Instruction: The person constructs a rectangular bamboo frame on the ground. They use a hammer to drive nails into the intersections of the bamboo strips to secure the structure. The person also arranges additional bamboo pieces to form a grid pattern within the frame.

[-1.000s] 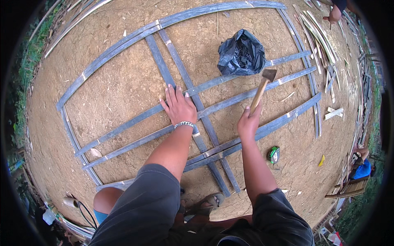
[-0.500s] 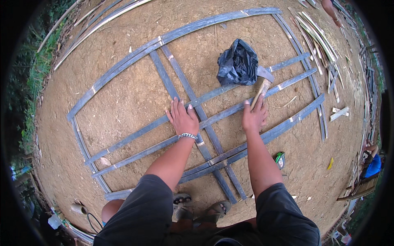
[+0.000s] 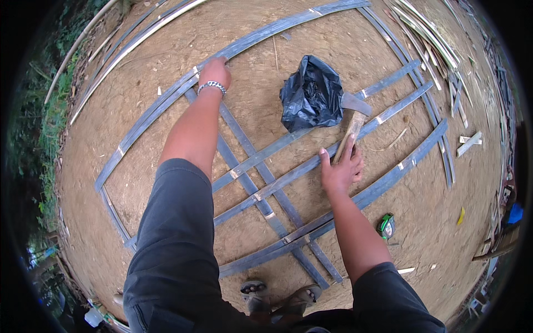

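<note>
A large frame of flat grey bamboo slats (image 3: 261, 155) lies on bare dirt ground (image 3: 166, 166), its long strips crossed by diagonal ones. Near the frame's middle sits a crumpled black plastic bag (image 3: 311, 97), and just beside it a hatchet (image 3: 350, 119) with a wooden handle rests across the slats, head touching the bag. The left hand (image 3: 215, 71) reaches far forward, fingers curled down over the outer slat, gripping it. The right hand (image 3: 340, 169) lies open, palm down, fingers spread on the hatchet's handle end without closing round it. A small green tape measure (image 3: 386, 226) lies on the dirt, right of the right forearm.
</note>
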Demonstrator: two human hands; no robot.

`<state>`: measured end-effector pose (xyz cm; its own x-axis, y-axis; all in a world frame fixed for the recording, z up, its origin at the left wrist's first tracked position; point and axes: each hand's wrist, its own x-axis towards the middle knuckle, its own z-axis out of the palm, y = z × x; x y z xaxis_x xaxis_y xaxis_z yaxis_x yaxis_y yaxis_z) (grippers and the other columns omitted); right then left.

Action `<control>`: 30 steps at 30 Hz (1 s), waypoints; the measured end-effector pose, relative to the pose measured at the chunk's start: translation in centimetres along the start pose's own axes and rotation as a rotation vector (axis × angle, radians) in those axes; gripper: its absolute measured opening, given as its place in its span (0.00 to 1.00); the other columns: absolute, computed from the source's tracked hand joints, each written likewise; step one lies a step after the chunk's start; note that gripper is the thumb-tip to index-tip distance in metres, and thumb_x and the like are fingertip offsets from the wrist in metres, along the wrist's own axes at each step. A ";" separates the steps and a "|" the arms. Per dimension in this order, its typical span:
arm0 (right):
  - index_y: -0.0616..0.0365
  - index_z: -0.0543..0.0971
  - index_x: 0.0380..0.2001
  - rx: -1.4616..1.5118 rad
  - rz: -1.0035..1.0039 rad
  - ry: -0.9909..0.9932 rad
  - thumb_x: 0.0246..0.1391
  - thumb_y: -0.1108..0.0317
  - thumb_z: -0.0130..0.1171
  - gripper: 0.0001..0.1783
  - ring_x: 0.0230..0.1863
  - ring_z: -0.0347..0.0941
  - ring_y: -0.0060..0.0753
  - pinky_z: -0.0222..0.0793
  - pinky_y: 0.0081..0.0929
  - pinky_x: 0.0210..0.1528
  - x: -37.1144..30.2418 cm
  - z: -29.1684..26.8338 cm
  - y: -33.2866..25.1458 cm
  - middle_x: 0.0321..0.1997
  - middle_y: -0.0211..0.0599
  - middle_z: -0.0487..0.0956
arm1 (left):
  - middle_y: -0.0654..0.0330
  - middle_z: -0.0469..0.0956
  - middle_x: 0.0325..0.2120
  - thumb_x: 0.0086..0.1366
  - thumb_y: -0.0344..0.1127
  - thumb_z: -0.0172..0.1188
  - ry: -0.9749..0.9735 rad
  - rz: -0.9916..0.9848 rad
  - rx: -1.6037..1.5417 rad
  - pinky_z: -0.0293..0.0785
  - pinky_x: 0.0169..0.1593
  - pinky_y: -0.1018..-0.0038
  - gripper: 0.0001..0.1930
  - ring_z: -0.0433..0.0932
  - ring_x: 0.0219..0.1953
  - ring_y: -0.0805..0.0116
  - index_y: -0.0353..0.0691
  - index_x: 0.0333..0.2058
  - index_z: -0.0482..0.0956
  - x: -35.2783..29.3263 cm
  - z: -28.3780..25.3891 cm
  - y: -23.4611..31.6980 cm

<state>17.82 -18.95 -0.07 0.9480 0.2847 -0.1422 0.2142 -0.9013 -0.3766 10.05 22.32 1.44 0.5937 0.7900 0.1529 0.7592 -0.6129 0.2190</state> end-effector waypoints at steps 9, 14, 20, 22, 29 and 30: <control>0.33 0.54 0.77 0.025 -0.025 0.031 0.51 0.35 0.65 0.54 0.75 0.47 0.63 0.35 0.70 0.71 0.2 0.1 0.7 0.74 0.56 0.55 | 0.49 0.80 0.45 0.69 0.34 0.51 -0.128 0.159 0.322 0.79 0.49 0.54 0.13 0.83 0.46 0.48 0.45 0.43 0.84 0.8 0.7 1.6; 0.34 0.54 0.77 0.041 -0.038 0.019 0.52 0.36 0.64 0.53 0.74 0.47 0.65 0.33 0.70 0.71 0.2 -0.1 0.4 0.74 0.60 0.55 | 0.48 0.79 0.46 0.70 0.34 0.49 -0.163 0.267 0.458 0.79 0.49 0.53 0.11 0.82 0.48 0.50 0.41 0.45 0.80 2.3 1.2 0.4; 0.35 0.54 0.77 0.057 -0.056 0.021 0.53 0.36 0.64 0.53 0.76 0.44 0.66 0.32 0.70 0.71 0.2 -0.3 0.2 0.74 0.62 0.54 | 0.43 0.79 0.47 0.72 0.34 0.44 -0.202 0.297 0.514 0.80 0.50 0.53 0.14 0.82 0.49 0.46 0.36 0.48 0.76 2.2 1.2 0.5; 0.35 0.54 0.76 0.051 -0.046 0.027 0.53 0.37 0.64 0.52 0.76 0.44 0.65 0.32 0.70 0.71 -0.2 -0.2 0.0 0.74 0.61 0.54 | 0.43 0.80 0.45 0.71 0.35 0.47 -0.092 0.229 0.303 0.79 0.49 0.54 0.13 0.82 0.47 0.45 0.36 0.45 0.77 0.6 0.8 0.5; 0.33 0.54 0.76 -0.009 0.002 0.040 0.54 0.35 0.61 0.51 0.76 0.45 0.61 0.32 0.67 0.72 0.0 -0.2 0.5 0.76 0.54 0.54 | 0.50 0.82 0.35 0.66 0.33 0.64 0.140 0.101 -0.466 0.77 0.45 0.65 0.09 0.82 0.38 0.57 0.34 0.41 0.80 -11.9 -3.9 3.5; 0.33 0.54 0.76 -0.021 0.001 0.019 0.55 0.35 0.61 0.50 0.77 0.45 0.60 0.32 0.66 0.73 0.1 -0.3 0.2 0.76 0.53 0.55 | 0.54 0.82 0.37 0.68 0.32 0.64 0.182 0.026 -0.607 0.77 0.45 0.68 0.10 0.81 0.38 0.64 0.32 0.44 0.80 -15.3 -4.6 3.8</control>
<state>18.07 -19.23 0.09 0.9524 0.2776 -0.1257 0.2177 -0.9084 -0.3568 2.65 7.93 4.39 0.5141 0.7977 0.3151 0.4272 -0.5567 0.7125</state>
